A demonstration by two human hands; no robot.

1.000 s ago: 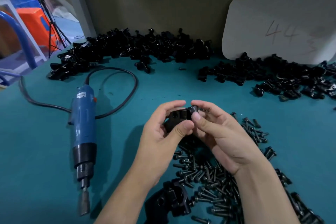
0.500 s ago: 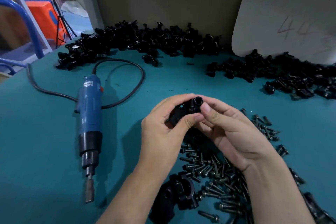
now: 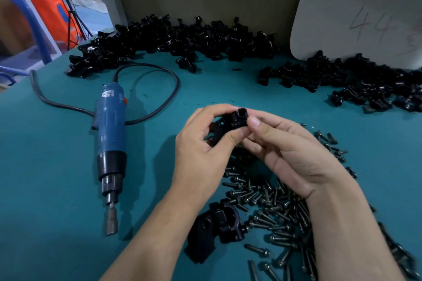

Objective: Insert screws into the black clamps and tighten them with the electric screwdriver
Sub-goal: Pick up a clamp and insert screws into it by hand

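Note:
My left hand (image 3: pixel 201 150) grips a black clamp (image 3: pixel 225 126) above the teal table. A screw (image 3: pixel 241 113) stands in the clamp with its socket head up, and my right hand (image 3: pixel 290 150) pinches it between thumb and fingers. The blue electric screwdriver (image 3: pixel 110 134) lies on the table to the left, bit toward me, untouched. A heap of loose screws (image 3: pixel 269 207) lies under my right wrist. Another black clamp (image 3: pixel 219 228) rests near the front between my forearms.
Two heaps of black clamps lie along the back, one at the left and centre (image 3: pixel 173 41), one at the right (image 3: pixel 356 80). The screwdriver's black cord (image 3: pixel 159 70) loops behind it. A white board (image 3: pixel 356 11) leans on the wall. The table's left edge (image 3: pixel 13 89) is near.
The clamp has turned in my hands so that the screw head now faces up. The camera has shifted closer; the screwdriver has stayed in place.

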